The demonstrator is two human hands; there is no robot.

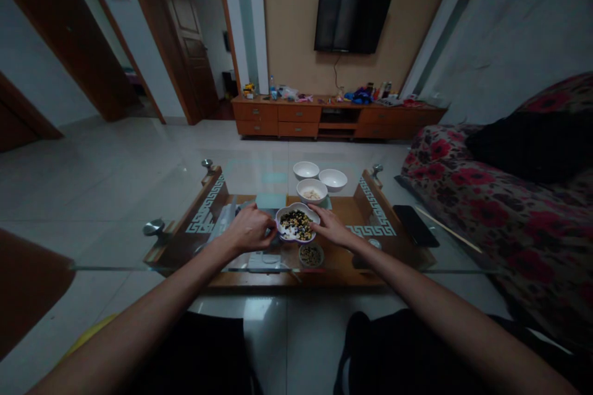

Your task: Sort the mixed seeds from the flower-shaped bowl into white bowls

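Dish (297, 224), flower-shaped, white, full of mixed dark & pale beans (296, 222), sits on the glass table (115, 268) approx. centre, straight ahead of the person and between both hands.

Risks, as I judge them:
- Glass top looks slick. A lopsided push from either hand could slide or spin the dish rather than steady it.
- Dish is shallow and heaped. A tilt or a knock on the rim would prob. scatter beans over the glass and off the edge to the floor.
- Small bowl (311, 255) w/ more beans stands just beside the dish's near rim, betw. the wrists. A forearm or the heel of a hand drawn back could clip it.
- Three white bowls (312, 190) cluster just behind the dish; a forward shove could bump the nearest one.
- Light is dim, so dark beans are hard to tell apart by eye.

Grip vs. dish:
- L hand (252, 228) is at the dish's left rim, fingers curled in w/ tips at or touching the rim. Can't tell if they pinch the rim, a bean, or nothing.
- R hand (331, 226) lies on the right side, fingers stretched out and apart, tips at the right rim. No clamp visible.
- So the dish is flanked, not lifted; base looks flat on the glass.

Phone (416, 225) and a thin stick (448, 229) lie well to the right, near the sofa (463, 197).
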